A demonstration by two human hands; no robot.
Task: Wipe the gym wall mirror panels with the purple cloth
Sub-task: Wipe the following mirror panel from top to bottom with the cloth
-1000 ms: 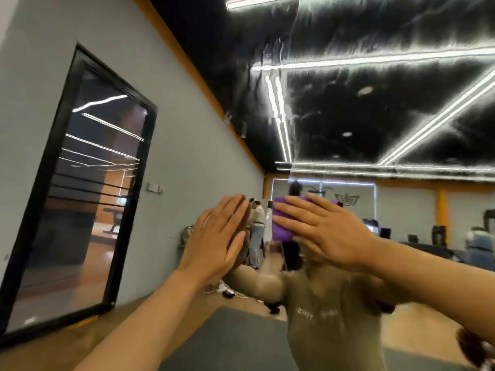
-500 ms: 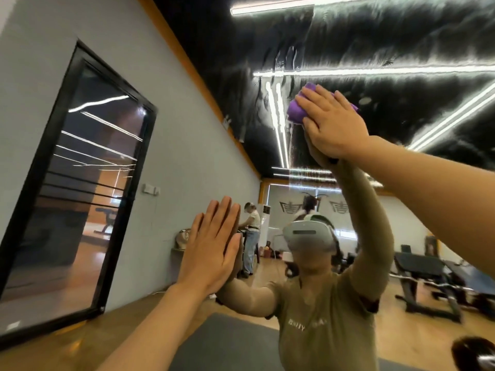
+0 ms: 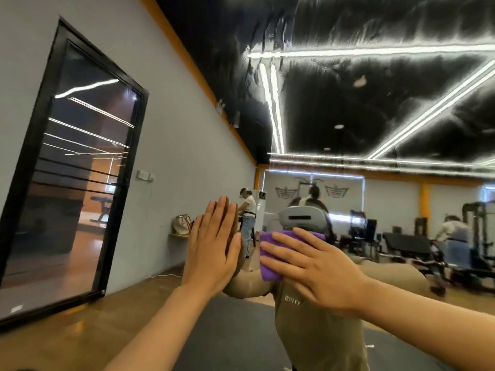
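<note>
Purple cloth (image 3: 270, 259), soft and folded to a small pad, lies pressed flat on the glossy mirror panel (image 3: 375, 103) under the right hand (image 3: 318, 266), fingers straight and spread. At the cloth's nine o'clock the left hand (image 3: 214, 250) rests palm-flat on the glass, fingers straight, holding nothing.

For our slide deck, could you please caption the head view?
Right hand presses the purple cloth flat against the gym wall mirror while the left hand rests open on the glass.
</note>
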